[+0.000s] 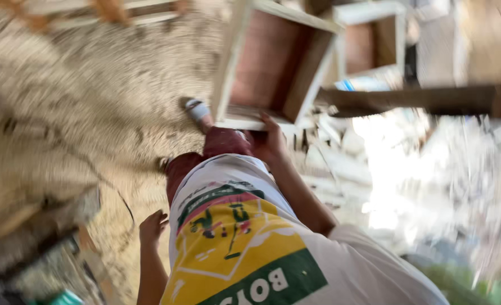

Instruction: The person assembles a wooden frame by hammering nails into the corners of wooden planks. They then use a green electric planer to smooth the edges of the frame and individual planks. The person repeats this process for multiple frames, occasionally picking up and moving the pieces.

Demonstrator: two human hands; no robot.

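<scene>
The picture is blurred by motion. The right hand point(272, 142) has its grip clamped on the lower edge of a wooden box point(273, 62), an open crate with a pale frame and reddish-brown inner panels; the fingers curl over that edge, and the box rises above and ahead of the hand. The left hand point(151, 227) hangs well apart from the box, low beside the white printed shirt point(244, 243), fingers loosely spread and holding nothing. A second, similar box point(372, 39) stands just beyond the held box.

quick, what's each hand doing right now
Left hand: empty, fingers loosely open, hanging by the side.
Right hand: closed on the lower edge of the wooden crate.
</scene>
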